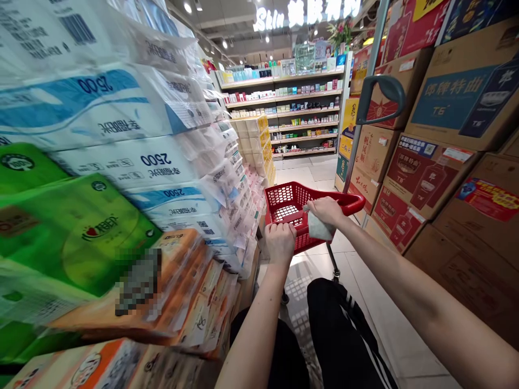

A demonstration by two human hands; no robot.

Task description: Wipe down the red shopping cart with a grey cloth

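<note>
Had stacked paper packs [162, 162] close along the left edge, boxes [430, 173] along the right, and open floor [310, 172] on the far side. Gripped the near rim of a glossy red, lattice-sided cart [305, 244] mid-aisle with the left hand [279, 241]; closed the right hand [327, 209] on a pale cloth [320, 228] against it. Had its rounded end pointing right, long axis roughly left to right.

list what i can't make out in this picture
All in the head view:
- right hand: palm side, hidden by its back
- cloth: upper part, under that hand
- cart: part of its near side, behind the left hand
- dark thing: pixelated
- distant goods: labels too small
</note>
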